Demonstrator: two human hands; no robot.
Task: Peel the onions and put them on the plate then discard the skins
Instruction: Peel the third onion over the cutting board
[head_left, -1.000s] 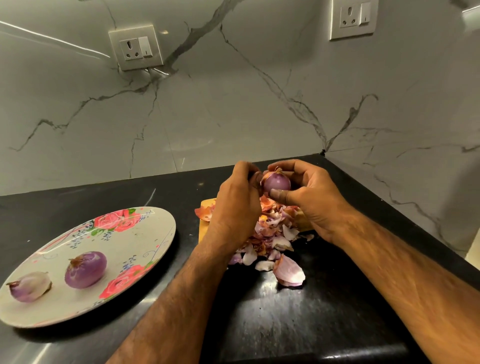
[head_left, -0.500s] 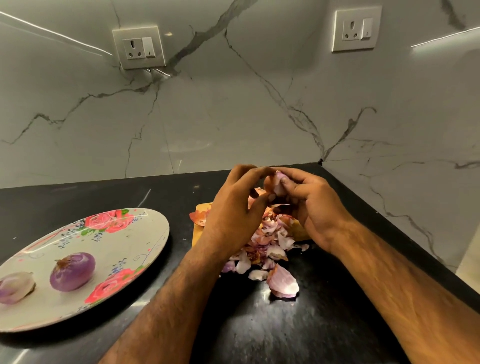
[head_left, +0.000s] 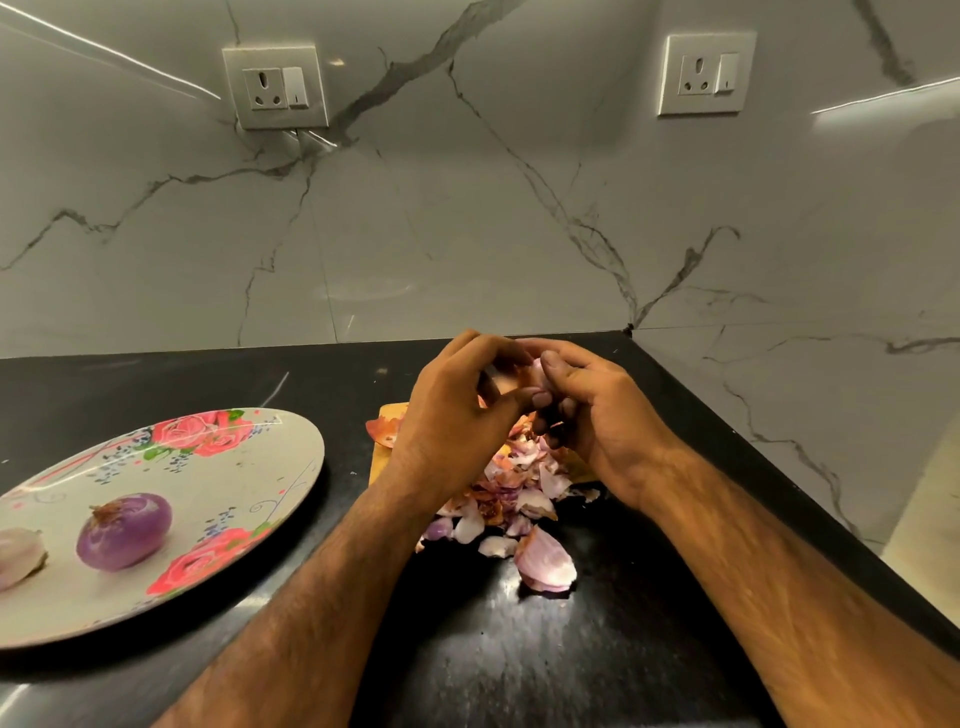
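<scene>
- Head view: the left hand (head_left: 457, 410) curls fingers and thumb round a mostly hidden onion (head_left: 524, 376), which is held up above the skins (head_left: 514, 488).
- The right hand (head_left: 608, 415) pinches the same onion, thumb on its pale top, fingers curled beneath.
- The skins lie heaped on a yellow board (head_left: 382, 460) and spill onto the black counter (head_left: 571, 649).
- A purple peeled onion (head_left: 124, 530) and a paler one (head_left: 18, 556) rest slightly apart on the rose-printed plate (head_left: 291, 467), left of the hands.

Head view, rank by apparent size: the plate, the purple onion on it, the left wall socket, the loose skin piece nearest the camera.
1. plate: largest by far.
2. left wall socket and purple onion look alike; the socket is farther, so unranked.
3. skin piece: smallest.
</scene>
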